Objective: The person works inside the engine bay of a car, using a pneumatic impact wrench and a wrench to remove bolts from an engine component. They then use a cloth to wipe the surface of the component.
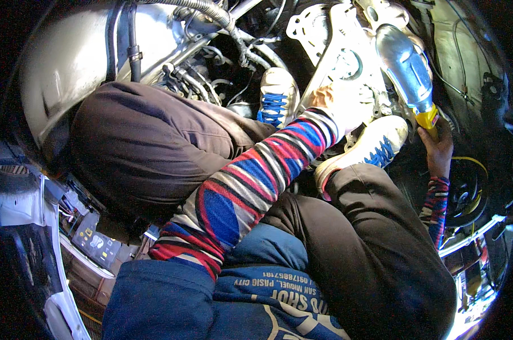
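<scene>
Both hands are well apart. R hand [437, 148], at right side of view, is closed on the lower end of a work lamp [403, 65]; its yellow grip [428, 117] is just above the fingers. The lamp stands tilted, w/ its long shiny metal hood pointing up and a bit to the left, beside the engine parts.

L hand [340, 103] reaches fwd to the upper middle, at the lower part of a pale metal engine casing [347, 63] w/ a round opening. Strong light washes this hand out, so I cannot tell if its fingers hold smth. or only rest there.

The person sits w/ knees bent, wearing dark trousers [148, 147], a blue printed shirt [250, 294] and striped sleeves [250, 170] in red, blue, black and white. L sneaker [278, 96], white w/ blue laces, is to the left of L hand; R sneaker [369, 144], same kind, is just below this hand, btw. it and the R knee.

At upper left is a big rounded white panel [69, 62], w/ a black hose [134, 54] across it. Near it, a ribbed hose [202, 7] and a bunch of thin pipes [197, 82] run toward the middle. At far right, below R hand's level, a thin yellow cable [476, 162] curves over dark parts.
</scene>
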Demonstrator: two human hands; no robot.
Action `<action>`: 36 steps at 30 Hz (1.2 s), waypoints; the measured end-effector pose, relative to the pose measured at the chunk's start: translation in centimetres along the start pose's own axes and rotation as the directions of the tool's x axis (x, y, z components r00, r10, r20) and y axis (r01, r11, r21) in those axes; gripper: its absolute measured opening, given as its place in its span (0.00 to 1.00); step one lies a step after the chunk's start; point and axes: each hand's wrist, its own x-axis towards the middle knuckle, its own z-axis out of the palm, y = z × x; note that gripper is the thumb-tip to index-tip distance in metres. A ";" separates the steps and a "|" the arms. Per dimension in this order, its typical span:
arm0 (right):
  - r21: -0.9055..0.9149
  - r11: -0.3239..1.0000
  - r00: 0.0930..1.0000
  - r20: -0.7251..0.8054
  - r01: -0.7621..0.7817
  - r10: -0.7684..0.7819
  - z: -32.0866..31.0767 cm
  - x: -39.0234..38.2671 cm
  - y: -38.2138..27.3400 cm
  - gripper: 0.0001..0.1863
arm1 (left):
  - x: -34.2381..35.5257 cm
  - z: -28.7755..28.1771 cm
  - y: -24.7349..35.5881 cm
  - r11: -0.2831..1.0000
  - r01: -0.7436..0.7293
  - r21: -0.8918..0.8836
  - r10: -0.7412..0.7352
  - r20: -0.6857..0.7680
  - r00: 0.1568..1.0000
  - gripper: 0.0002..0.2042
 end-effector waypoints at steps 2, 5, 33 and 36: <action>-0.048 0.998 0.998 -0.020 0.051 -0.052 0.1 0.0 -0.2 0.26 | 0.1 -0.3 -0.5 0.986 0.149 -0.072 -0.148 0.013 0.989 0.14; -0.118 0.990 0.996 -0.020 0.083 -0.086 0.1 -0.2 -0.4 0.26 | 0.2 -0.6 -2.2 0.997 0.075 -0.037 -0.078 -0.107 0.991 0.14; 0.082 0.994 0.995 -0.078 0.067 -0.060 0.0 1.0 -0.5 0.30 | 0.0 0.4 0.4 0.929 -0.200 0.310 0.258 -0.162 0.952 0.10; 0.003 0.999 0.987 -0.155 0.051 -0.050 0.5 0.3 -0.8 0.28 | 0.5 -0.2 1.0 0.972 -0.105 0.208 0.127 -0.094 0.987 0.09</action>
